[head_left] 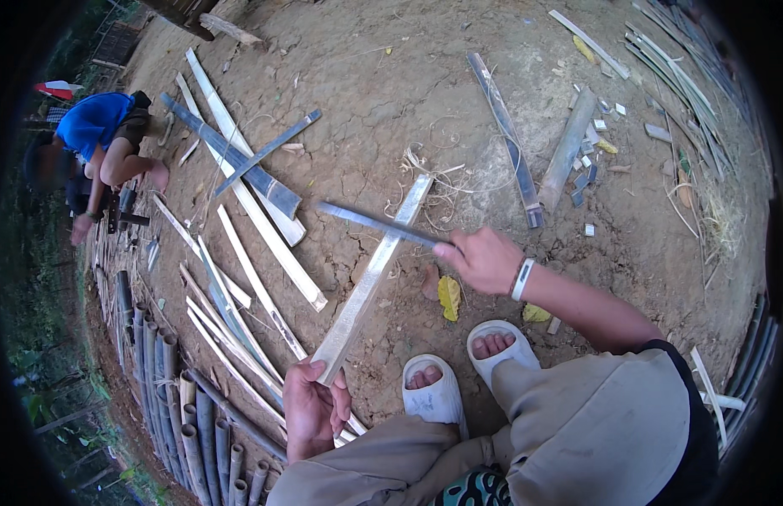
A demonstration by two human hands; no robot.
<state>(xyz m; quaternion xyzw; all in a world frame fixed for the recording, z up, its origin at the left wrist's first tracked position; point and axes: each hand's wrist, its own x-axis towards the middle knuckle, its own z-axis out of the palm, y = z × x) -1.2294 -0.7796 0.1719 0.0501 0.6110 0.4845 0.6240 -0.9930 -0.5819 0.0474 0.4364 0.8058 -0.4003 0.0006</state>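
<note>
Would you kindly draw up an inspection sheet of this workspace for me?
Surface: bare, cracked brown earth.
Job's things: a long knife crosses over a pale bamboo strip; whether its edge touches is hard to tell.
Clutter: curled shavings by the strip's far end, loose split bamboo toward the left, a yellow leaf near the sandals.
Hands: left hand grips the strip's near end; right hand is closed round the knife, hiding its handle.
Cables: nothing seen.
Surroundings: a crouching person in a blue top at the upper left; bamboo poles at the lower left.
</note>
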